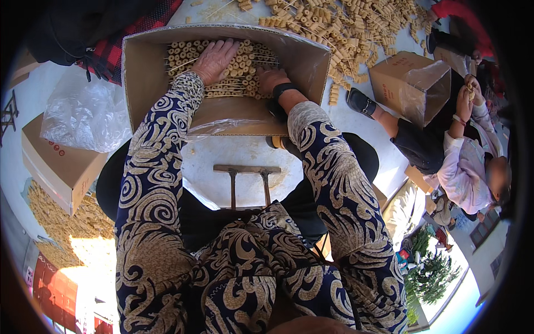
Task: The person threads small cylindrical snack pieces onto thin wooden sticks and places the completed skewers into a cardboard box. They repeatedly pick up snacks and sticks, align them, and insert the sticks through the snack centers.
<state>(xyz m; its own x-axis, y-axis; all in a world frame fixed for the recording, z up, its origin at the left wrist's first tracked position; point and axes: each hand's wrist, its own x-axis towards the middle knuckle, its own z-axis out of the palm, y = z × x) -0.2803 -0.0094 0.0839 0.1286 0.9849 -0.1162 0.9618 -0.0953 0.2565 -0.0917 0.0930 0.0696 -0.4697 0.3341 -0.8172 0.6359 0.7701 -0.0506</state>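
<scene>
An open cardboard box lined with clear plastic lies before me. Inside it are tightly packed rows of tan, ring-shaped pieces on thin sticks; some show their round ends, others their stick ends. My left hand rests flat on top of these rows, fingers stretched out, gripping nothing. Deeper on the right side of the box, my right hand presses against the end of the rows. Its fingertips are partly hidden among the pieces, so whether it grips any cannot be told.
A large heap of skewered pieces lies beyond the box. Another carton with a plastic liner stands left. At right, a co-worker's hands hold a tan piece near a carton. A wooden stool stands below.
</scene>
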